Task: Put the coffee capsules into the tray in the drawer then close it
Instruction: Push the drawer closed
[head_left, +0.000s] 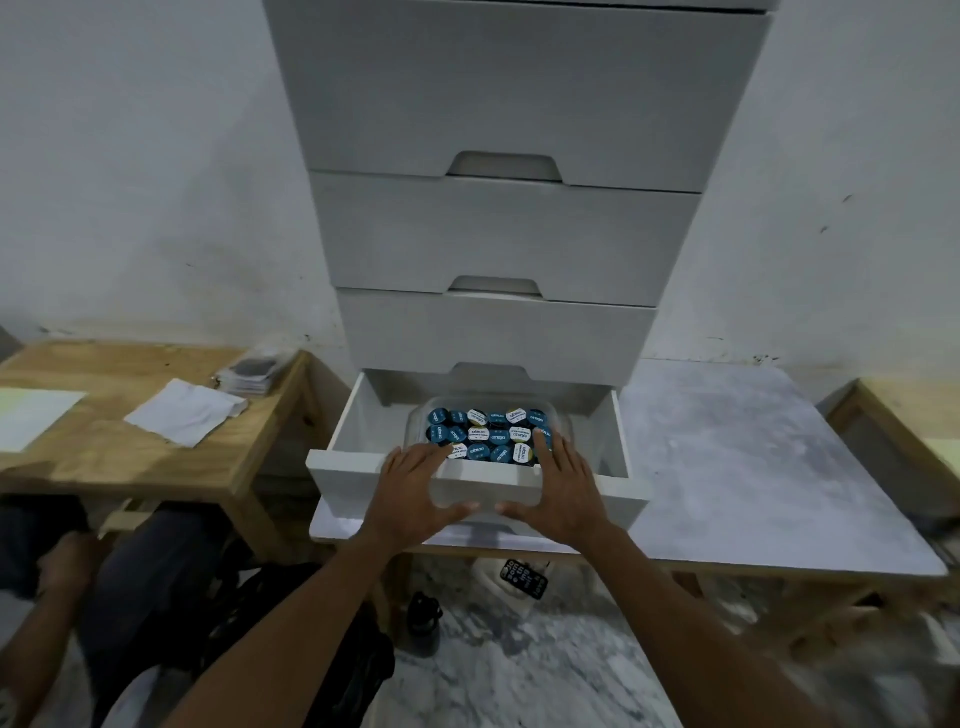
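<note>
White drawer unit (511, 218) fills the centre of the frame, and its bottom drawer (363, 470) stands pulled out toward me at lower centre. Inside it I see a clear plastic tray (563, 423), packed with coffee capsules (485, 435) lying lid-up in rows, mostly blue lids with a few white ones among them.

My left hand (415, 499) and right hand (563, 493) sit side by side at the drawer's front panel, palms down and fingers spread, empty. They are apart from each other, thumbs pointing inward with a gap between them. The fingertips of both reach over the front edge to the near rim of the tray; the right index finger lies over the nearest capsules. Whether the palms press on the panel I cannot tell.

The unit stands on a pale grey tabletop (753, 467) running to the right of the frame. At left centre is a wooden table (130, 452) with a sheet of white paper (184, 411) and a small stack of clear packets (249, 375) on it.
</note>
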